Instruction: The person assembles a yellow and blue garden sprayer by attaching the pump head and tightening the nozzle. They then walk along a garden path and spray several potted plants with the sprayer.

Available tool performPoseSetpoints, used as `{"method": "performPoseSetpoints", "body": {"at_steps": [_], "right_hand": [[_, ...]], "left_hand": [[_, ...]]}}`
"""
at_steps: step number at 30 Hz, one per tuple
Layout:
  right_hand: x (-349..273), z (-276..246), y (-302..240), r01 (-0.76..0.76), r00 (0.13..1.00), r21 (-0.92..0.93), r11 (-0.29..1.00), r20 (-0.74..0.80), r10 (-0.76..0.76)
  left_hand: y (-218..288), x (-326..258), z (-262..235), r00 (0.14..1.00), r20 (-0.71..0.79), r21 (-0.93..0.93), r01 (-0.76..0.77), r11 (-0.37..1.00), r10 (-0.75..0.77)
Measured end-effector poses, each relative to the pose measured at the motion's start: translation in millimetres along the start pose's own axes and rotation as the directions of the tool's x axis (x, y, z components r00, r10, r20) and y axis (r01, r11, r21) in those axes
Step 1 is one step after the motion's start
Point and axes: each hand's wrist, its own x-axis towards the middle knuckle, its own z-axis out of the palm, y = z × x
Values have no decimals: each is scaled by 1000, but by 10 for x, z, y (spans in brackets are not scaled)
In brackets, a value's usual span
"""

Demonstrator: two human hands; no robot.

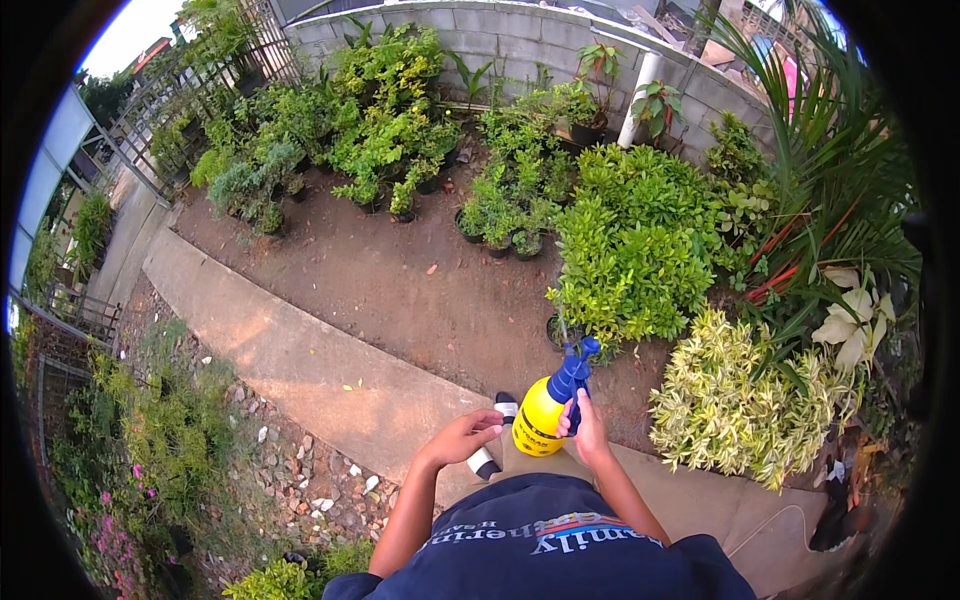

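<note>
A yellow pump spray bottle [538, 418] with a blue head and handle hangs upright in front of me. Wrapped round its blue handle are the fingers of my right hand [588, 428]. My left hand [462, 437] is beside the bottle on its left, apart from it, holding nothing, with its fingers stretched out toward it. Just beyond the spray head grows a dense bright-green leafy shrub [640, 245], with a dark pot at its near edge. What looks like a thin spray shows above the nozzle, too faint to be sure.
I stand on a concrete path [300, 345] running to the far left. Beyond it lies brown soil [360, 270] with several potted plants [390, 110] along a grey block wall [500, 45]. A yellow-green variegated shrub [745, 395] is at right; stones [320, 480] lie at left.
</note>
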Motion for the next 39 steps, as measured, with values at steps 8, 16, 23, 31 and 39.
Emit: {"method": "performPoseSetpoints", "body": {"at_steps": [8, 16, 23, 31, 39], "right_hand": [[1154, 483, -289, 55, 993, 73, 996, -111, -47], [2127, 701, -834, 233, 971, -218, 948, -1, -239], [2385, 559, -932, 99, 993, -327, 940, -33, -116], [2221, 462, -891, -27, 982, -469, 883, -178, -65], [1996, 766, -867, -29, 926, -445, 895, -350, -144]], "left_hand": [[301, 616, -779, 998, -53, -27, -18, 999, 16], [991, 1552, -1641, 996, 16, 275, 75, 959, -82], [1370, 2343, -1685, 997, 51, 184, -70, 980, 62], [1266, 2782, -1774, 938, 347, 174, -69, 982, 4], [1334, 2990, -2013, 881, 474, 239, -142, 960, 12]]}}
